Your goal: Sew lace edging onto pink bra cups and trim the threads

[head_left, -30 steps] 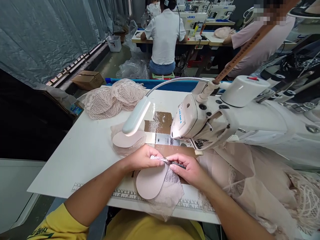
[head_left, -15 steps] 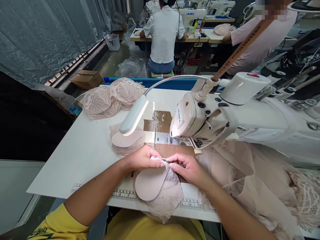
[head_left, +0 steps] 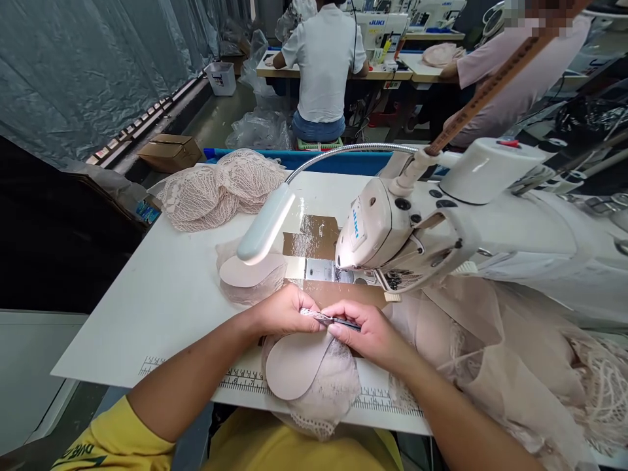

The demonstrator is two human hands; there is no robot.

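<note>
My left hand [head_left: 284, 311] pinches the lace edge of a pale pink bra cup piece [head_left: 294, 366]. The piece has a smooth rounded pad on the left and sheer lace on the right, and it hangs slightly past the table's front edge. In my right hand [head_left: 360, 327] is a slim, pointed dark metal tool [head_left: 346, 323], held between thumb and fingers. Its tip points left and meets the lace at my left fingertips. Whether it is snips or tweezers I cannot make out. A second cup piece [head_left: 250, 271] lies beyond my left hand.
Just beyond my hands stands a white sewing machine [head_left: 387, 222], with a lamp [head_left: 265, 222] on a bent metal neck. Lace cups [head_left: 220, 186] are piled at the back left. Sheer fabric [head_left: 490, 366] heaps at the right. Two people sit at machines ahead.
The metal tool shows more now, lying level between my hands. The lace edge at my left fingertips has turned up into view. Both hands stay in nearly the same place.
</note>
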